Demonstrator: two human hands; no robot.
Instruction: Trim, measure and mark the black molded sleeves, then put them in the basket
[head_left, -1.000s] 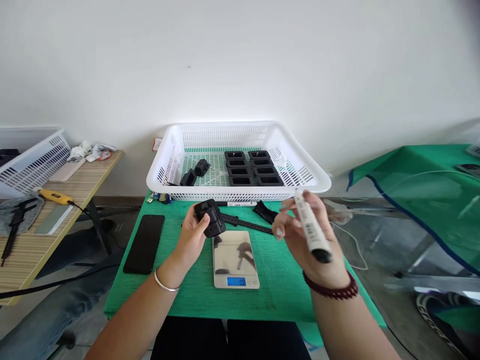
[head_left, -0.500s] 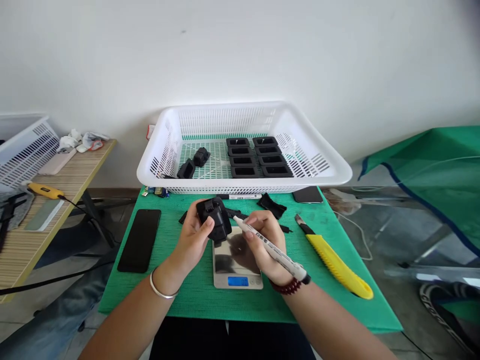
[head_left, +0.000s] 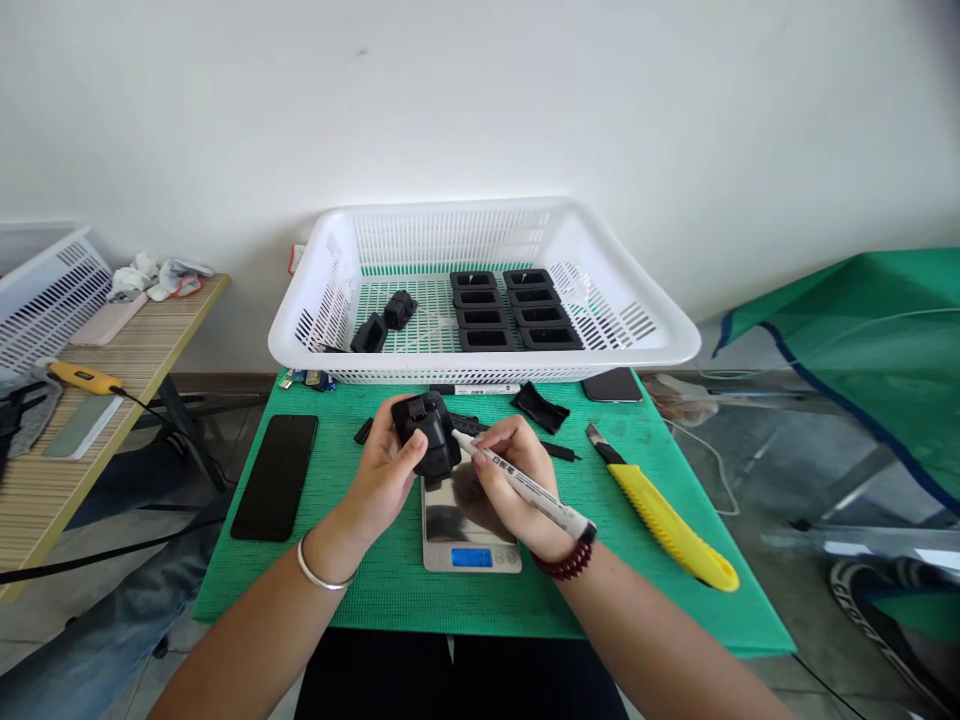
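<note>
My left hand (head_left: 388, 465) is closed on a black moulded part (head_left: 429, 440), thumb across its face, held above the left edge of a small digital scale (head_left: 469, 515). In my right hand (head_left: 521, 480) is a white marker pen (head_left: 529, 487), gripped like a writing tool. Its tip is at the right side of the black part; whether it touches I cannot tell. The scale's blue display is lit. Behind my hands, partly hidden, lies a dark calliper-like tool (head_left: 466, 424). A second marker (head_left: 480, 390) and a crumpled black piece (head_left: 540, 408) lie near the basket.
A white plastic basket (head_left: 484, 358) at the back holds several black rectangular parts (head_left: 487, 318) and some loose ones. On the green table (head_left: 360, 600) lie a black phone (head_left: 275, 478), a yellow utility knife (head_left: 667, 520) and another dark device (head_left: 612, 386). A wooden table (head_left: 142, 400) stands left.
My right hand has brought the marker's tip leftward, closer to the black part. My left hand still holds the part in nearly the same pose. The whole view has shifted slightly.
</note>
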